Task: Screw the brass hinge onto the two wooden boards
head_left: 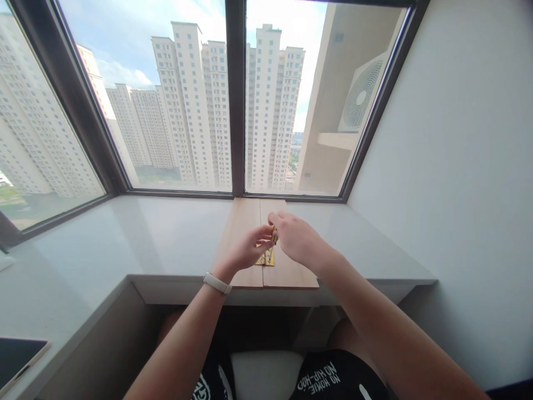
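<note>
Over the wooden boards [291, 272], both hands meet at a small yellow-and-black piece [273, 235], its exact kind too small to make out. My left hand [247, 248], with a pale band on the wrist, has its fingers closed at the piece's left side. From the right, my right hand [297, 236] pinches the same piece, and its fingers partly cover it. Just below them, a flat yellow piece with dark patterning [266, 258] lies on the boards, partly hidden behind my left hand.
The boards rest on a white window ledge [175, 239] against the dark window frame [237, 111]. A white wall [449, 139] rises on the right. A dark flat-screened device [20, 361] lies at the lower left. My legs are under the ledge.
</note>
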The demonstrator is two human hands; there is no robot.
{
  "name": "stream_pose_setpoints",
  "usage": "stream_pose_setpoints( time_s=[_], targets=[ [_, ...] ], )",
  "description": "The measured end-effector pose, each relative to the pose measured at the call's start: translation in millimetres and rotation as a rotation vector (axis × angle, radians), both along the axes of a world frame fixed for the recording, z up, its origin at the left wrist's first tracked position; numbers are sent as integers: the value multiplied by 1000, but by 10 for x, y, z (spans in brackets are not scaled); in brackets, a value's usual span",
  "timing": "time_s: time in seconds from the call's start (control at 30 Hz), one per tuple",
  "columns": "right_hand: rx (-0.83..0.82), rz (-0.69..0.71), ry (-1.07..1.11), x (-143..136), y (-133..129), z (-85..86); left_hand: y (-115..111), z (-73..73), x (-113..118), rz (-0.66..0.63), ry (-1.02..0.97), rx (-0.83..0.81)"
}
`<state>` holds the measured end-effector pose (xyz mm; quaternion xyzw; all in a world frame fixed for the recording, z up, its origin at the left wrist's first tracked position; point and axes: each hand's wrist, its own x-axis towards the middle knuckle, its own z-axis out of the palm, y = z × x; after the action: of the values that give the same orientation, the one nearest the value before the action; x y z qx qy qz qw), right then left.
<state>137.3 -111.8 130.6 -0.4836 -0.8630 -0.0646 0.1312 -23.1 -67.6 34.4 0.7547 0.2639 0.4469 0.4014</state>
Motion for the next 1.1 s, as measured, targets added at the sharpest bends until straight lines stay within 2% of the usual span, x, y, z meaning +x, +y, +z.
stream_pose_setpoints(
  time_s=[0.1,0.2,0.27,0.4,0.5,0.63,0.87,1.0,1.1],
  targets=[
    [-38,85,37,34,21,6,22,-11,-6,-18,-13,23],
    [-39,107,85,50,31,16,33,-23,-11,48,-4,44],
    [-9,34,106,41,28,26,31,-25,-13,108,19,49],
    [45,-218,34,-54,12,38,14,-27,23,214,54,79],
    [63,-275,-27,-139,4,30,-8,-27,68,287,58,118],
    [75,-241,-44,-152,3,9,-33,0,68,262,65,101],
    [59,11,-11,-30,-5,13,7,13,-8,18,23,17],
    [14,94,13,-15,-24,38,32,-14,-6,31,18,22],
    [3,39,47,-29,-37,58,21,-12,1,101,27,53]
  ],
)
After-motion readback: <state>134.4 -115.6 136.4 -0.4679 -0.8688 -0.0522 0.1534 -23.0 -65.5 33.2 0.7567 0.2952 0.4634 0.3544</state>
